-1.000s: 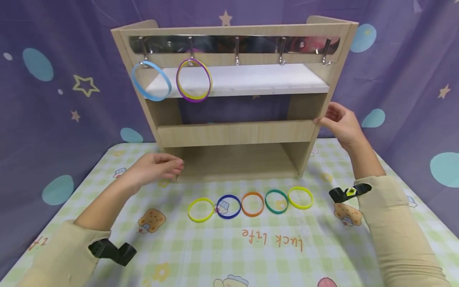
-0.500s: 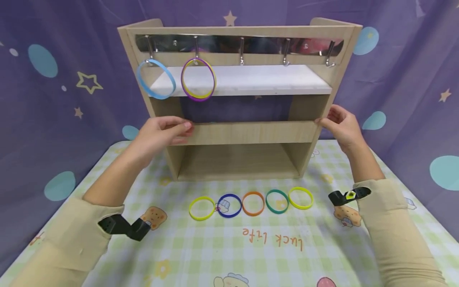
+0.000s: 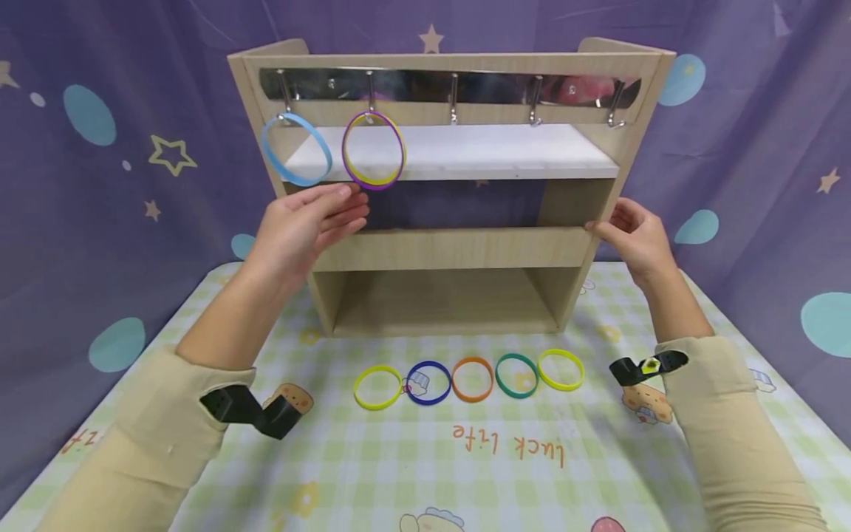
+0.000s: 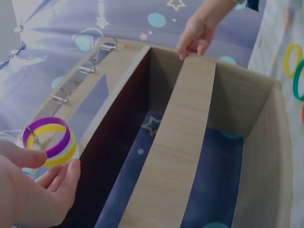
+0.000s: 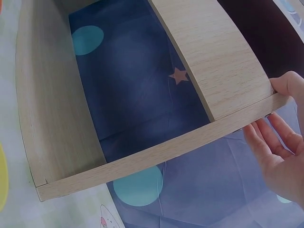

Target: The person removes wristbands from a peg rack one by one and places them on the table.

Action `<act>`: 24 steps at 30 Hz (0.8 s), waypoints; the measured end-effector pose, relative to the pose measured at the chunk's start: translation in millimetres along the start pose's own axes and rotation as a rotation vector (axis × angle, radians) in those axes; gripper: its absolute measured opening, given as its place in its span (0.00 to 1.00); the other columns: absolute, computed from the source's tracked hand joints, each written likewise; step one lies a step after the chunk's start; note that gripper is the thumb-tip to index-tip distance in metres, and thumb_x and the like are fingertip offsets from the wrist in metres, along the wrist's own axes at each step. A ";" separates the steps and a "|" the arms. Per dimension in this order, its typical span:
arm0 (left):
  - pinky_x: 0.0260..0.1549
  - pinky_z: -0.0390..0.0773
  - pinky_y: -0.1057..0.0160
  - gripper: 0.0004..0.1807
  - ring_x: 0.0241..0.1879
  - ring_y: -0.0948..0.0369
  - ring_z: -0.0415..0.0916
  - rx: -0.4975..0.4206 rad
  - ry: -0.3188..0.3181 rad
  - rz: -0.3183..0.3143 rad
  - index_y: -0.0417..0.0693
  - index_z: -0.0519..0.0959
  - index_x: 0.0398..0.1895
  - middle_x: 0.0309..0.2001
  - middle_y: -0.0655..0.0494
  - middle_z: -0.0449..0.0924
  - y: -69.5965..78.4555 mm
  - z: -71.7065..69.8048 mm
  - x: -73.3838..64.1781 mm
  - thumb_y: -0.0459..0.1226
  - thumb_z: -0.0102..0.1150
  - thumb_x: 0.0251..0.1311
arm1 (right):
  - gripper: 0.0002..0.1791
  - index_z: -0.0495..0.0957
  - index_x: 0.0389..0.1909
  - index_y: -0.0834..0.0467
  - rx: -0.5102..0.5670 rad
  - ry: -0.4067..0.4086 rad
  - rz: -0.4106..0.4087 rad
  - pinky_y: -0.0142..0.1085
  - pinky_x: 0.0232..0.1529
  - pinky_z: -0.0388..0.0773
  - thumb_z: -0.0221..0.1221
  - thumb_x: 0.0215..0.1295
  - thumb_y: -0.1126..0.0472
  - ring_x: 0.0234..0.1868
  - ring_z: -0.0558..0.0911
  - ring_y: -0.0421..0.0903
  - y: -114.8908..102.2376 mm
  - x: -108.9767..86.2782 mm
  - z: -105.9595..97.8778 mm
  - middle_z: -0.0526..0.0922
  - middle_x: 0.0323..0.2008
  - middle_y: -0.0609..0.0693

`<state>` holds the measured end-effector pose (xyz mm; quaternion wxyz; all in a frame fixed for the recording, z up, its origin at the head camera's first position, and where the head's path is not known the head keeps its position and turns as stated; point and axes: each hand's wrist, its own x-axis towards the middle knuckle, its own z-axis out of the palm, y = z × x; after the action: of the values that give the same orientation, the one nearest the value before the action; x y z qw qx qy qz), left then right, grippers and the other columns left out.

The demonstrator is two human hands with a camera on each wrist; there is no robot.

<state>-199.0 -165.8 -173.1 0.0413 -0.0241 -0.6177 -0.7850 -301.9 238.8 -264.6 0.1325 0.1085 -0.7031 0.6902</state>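
Note:
A wooden shelf unit stands on the table, with a metal strip of hooks along its top. A light blue silicone wristband hangs from the leftmost hook. From the second hook hang a purple wristband and a yellow wristband together. My left hand is raised just below these bands, its fingers loosely extended and holding nothing; whether a fingertip touches a band I cannot tell. My right hand grips the unit's right side panel, thumb on the front edge and fingers on the outer face.
In front of the unit lie a yellow band, a dark blue band, an orange band, a green band and another yellow band in a row on the checked tablecloth. A purple curtain hangs behind.
My left hand has risen from beside the unit's base, past the lower front board, to just under the hanging bands. The right hand keeps its grip on the side panel.

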 end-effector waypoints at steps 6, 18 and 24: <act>0.43 0.85 0.72 0.04 0.35 0.65 0.84 -0.125 0.005 -0.033 0.44 0.82 0.37 0.32 0.56 0.87 2.0 4.2 -0.4 0.34 0.62 0.60 | 0.17 0.78 0.40 0.48 -0.021 -0.005 0.007 0.16 0.34 0.77 0.64 0.55 0.71 0.34 0.79 0.30 -1.0 -0.3 -1.3 0.82 0.30 0.34; 0.38 0.86 0.71 0.01 0.30 0.63 0.84 -0.284 0.014 0.003 0.40 0.81 0.31 0.28 0.54 0.85 0.9 12.5 1.7 0.28 0.64 0.56 | 0.16 0.78 0.41 0.48 -0.024 -0.006 0.012 0.16 0.36 0.77 0.64 0.56 0.70 0.36 0.78 0.30 1.3 -3.1 -1.6 0.82 0.32 0.34; 0.37 0.86 0.71 0.03 0.28 0.63 0.84 -0.304 0.062 0.047 0.41 0.80 0.29 0.26 0.54 0.85 3.4 16.8 1.1 0.26 0.64 0.55 | 0.17 0.78 0.40 0.48 0.007 -0.007 -0.014 0.16 0.35 0.77 0.63 0.56 0.72 0.35 0.79 0.31 3.0 0.0 -0.1 0.83 0.31 0.35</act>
<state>-200.0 -150.2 -165.7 0.0744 -0.0204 -0.4893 -0.8687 -302.9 239.0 -267.4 0.1345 0.1163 -0.7003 0.6914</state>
